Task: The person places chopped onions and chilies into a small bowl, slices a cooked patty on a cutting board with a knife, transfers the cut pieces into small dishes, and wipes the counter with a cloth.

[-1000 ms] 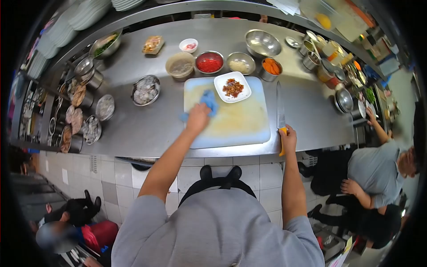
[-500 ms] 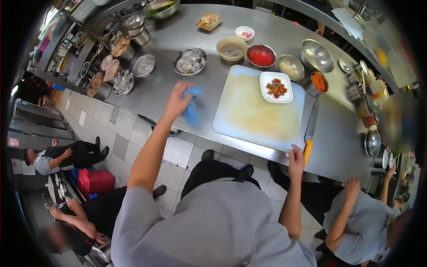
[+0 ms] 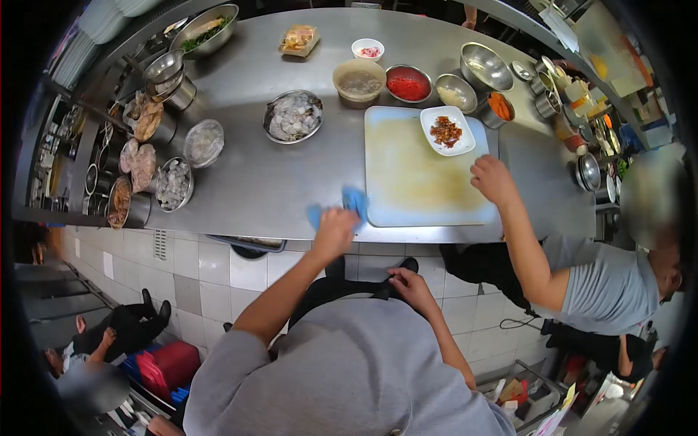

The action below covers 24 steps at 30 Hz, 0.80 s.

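My left hand (image 3: 337,231) is closed on a blue cloth (image 3: 355,202), pressed to the steel counter near its front edge, just left of the cutting board (image 3: 392,182). My right hand (image 3: 413,288) hangs in front of my body below the counter edge, fingers loosely curled and apart, nothing seen in it. On the board's upper right stands a white square dish (image 3: 458,145) with chopped brown-red bits (image 3: 445,131). Another person's hand (image 3: 492,179) reaches over the board's right edge. No knife shows there now.
Behind the board stand a tub of liquid (image 3: 360,81) and bowls of red pieces (image 3: 408,84) and pale bits (image 3: 456,93). Left of it is a bowl of raw shrimp-like seafood (image 3: 292,116). More bowls (image 3: 174,184) line the left. A co-worker (image 3: 603,280) stands close on my right.
My left hand has brought the cloth right and toward the front edge, beside the board. My right hand has drawn back from the board's corner to my body. The co-worker's arm has reached in.
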Tool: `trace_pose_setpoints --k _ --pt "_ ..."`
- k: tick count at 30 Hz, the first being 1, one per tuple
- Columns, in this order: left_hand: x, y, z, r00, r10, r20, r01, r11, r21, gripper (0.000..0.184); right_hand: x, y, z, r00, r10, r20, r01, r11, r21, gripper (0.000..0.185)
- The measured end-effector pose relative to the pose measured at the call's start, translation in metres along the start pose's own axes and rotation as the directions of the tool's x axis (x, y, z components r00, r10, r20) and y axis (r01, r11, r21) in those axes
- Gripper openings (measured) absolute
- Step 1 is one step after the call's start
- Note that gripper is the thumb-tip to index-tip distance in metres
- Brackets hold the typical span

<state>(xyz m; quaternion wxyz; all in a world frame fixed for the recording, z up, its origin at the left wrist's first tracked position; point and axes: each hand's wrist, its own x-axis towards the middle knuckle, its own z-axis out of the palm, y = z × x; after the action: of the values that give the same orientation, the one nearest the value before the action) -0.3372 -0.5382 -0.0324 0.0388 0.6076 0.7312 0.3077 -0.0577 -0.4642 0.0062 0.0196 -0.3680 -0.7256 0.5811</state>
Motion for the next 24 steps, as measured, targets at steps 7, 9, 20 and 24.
trace_pose_setpoints --k 7,9,20,24 --pt "-0.07 -0.051 -0.093 0.978 -0.192 0.079 0.207 0.91 -0.358 0.034 0.005 -0.008 0.017 0.998 0.045 -0.049 -0.044 0.999 0.016 0.027" --pt "-0.025 -0.066 -0.118 0.949 -0.289 -0.123 0.229 0.906 -0.357 0.033 0.009 -0.008 0.019 0.995 0.075 -0.067 -0.065 0.988 0.142 0.027" --pt "0.155 -0.075 0.01 0.995 -0.104 0.002 0.103 0.993 0.058 0.058 -0.009 -0.02 0.022 0.983 0.138 -0.122 -0.118 0.98 0.161 0.026" --pt "0.162 -0.077 0.013 0.993 -0.092 -0.069 0.094 0.995 0.031 0.055 -0.033 -0.025 0.01 0.965 0.204 -0.163 -0.181 0.973 0.143 0.025"
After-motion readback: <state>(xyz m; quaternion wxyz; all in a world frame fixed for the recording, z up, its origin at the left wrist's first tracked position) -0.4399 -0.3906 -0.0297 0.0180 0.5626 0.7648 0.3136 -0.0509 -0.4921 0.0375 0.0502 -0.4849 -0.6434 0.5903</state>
